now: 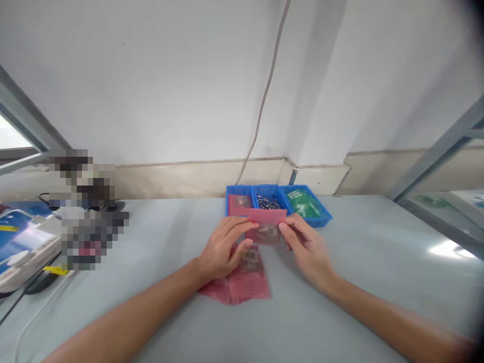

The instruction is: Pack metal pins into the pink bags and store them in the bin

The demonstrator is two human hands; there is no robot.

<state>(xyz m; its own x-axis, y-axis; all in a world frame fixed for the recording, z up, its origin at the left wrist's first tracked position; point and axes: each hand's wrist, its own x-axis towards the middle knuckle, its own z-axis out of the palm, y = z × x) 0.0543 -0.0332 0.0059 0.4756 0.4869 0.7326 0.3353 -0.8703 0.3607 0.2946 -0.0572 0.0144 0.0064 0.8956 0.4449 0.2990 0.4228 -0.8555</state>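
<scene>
A small pink see-through plastic bag is held up between my hands, with pale small parts inside that I cannot make out clearly. My right hand pinches its right edge between thumb and fingers. At the left edge, the fingers of my left hand lie on the bag, its thumb near the lower left corner. Below my left hand, more pink plastic bags with items in them lie on the table, partly covered by that hand.
Three blue bins stand behind my hands: a left bin with pink bags, a middle bin with metal parts, a right bin with green bags. At left are a power strip, cables and a blurred-out area. A wall rises behind the table.
</scene>
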